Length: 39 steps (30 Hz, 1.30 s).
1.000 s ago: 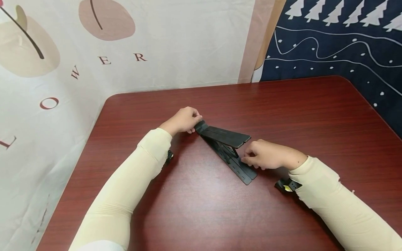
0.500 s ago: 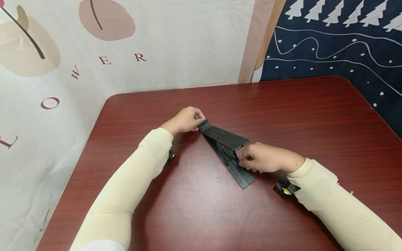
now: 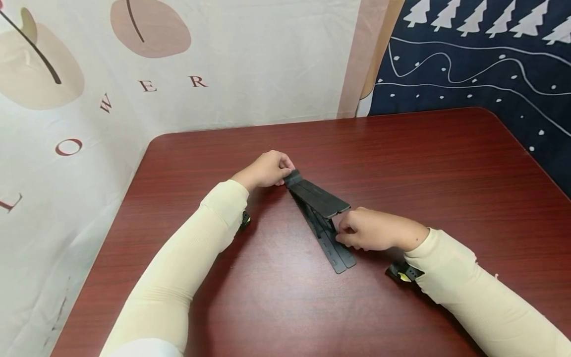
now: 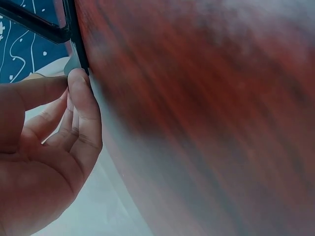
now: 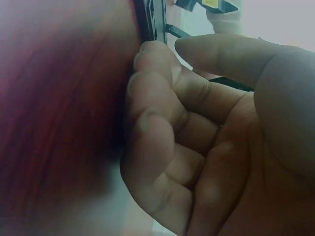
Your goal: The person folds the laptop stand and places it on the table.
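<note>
A black folding stand [image 3: 318,198] is propped up on the table, its upper plate slanting over a long slotted base [image 3: 332,250] with a thin strut between them. At its far end my left hand [image 3: 267,169] pinches the hinge edge between thumb and fingers. The left wrist view gives that pinch close up, with the dark edge of the stand [image 4: 76,39] at the fingertips. My right hand [image 3: 373,229], fingers curled, holds the right edge of the base near the strut. Seen from the right wrist, thumb and forefinger lie on either side of the base's end [image 5: 152,22].
The reddish-brown wooden table [image 3: 276,307] has rounded far corners. Behind it hang a pale printed cloth [image 3: 267,64] and a dark blue cloth [image 3: 464,69] with white trees. A black wrist device [image 3: 403,272] sits under the right cuff.
The near end of the stand has swung left and toward me, and my right hand has moved along with it. My left hand has shifted slightly right, still pinching the far end.
</note>
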Tool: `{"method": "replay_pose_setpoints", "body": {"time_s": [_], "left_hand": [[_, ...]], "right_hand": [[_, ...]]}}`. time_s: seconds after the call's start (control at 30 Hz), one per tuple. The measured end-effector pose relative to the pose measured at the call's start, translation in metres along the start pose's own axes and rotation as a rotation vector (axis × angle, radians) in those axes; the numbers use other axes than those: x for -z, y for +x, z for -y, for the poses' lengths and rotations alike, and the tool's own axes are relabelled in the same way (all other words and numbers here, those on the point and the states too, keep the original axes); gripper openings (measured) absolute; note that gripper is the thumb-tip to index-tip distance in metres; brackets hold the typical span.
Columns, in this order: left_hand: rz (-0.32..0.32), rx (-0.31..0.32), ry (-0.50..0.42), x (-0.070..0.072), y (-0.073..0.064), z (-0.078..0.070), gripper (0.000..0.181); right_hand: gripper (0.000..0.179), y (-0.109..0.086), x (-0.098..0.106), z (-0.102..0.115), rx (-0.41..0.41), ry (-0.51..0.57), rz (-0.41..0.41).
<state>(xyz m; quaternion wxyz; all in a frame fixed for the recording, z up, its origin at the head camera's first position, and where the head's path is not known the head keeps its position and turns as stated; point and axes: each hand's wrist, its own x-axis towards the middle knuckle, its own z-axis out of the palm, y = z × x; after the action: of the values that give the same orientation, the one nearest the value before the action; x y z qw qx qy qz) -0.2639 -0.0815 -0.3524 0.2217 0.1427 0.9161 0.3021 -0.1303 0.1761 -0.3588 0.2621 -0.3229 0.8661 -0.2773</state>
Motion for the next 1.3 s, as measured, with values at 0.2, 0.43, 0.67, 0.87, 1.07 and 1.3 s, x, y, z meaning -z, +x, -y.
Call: {"method": "replay_pose_setpoints", "body": {"time_s": [0.2,0.43,0.67,0.87,1.07,1.3], "left_hand": [[-0.003,-0.01,-0.001,-0.002,0.003,-0.003,0.015],[-0.008,-0.017,0.008,-0.004,0.006,-0.005,0.015],[0.0,-0.016,0.011,-0.006,0.008,-0.009,0.015],[-0.003,-0.023,0.009,-0.01,0.009,-0.013,0.014],[-0.007,-0.034,0.029,-0.011,0.012,-0.017,0.014],[-0.01,-0.048,0.048,-0.013,0.013,-0.021,0.013]], "right_hand": [[0.032,0.0,-0.003,0.005,0.017,-0.004,0.007],[0.03,-0.002,-0.005,0.009,0.051,-0.011,0.016],[0.026,-0.002,-0.007,0.01,0.112,-0.008,0.032],[0.02,0.0,-0.011,0.01,0.159,-0.045,0.019],[0.017,-0.001,-0.013,0.012,0.184,-0.08,-0.01],[0.015,-0.002,-0.014,0.017,0.162,-0.078,-0.005]]}}
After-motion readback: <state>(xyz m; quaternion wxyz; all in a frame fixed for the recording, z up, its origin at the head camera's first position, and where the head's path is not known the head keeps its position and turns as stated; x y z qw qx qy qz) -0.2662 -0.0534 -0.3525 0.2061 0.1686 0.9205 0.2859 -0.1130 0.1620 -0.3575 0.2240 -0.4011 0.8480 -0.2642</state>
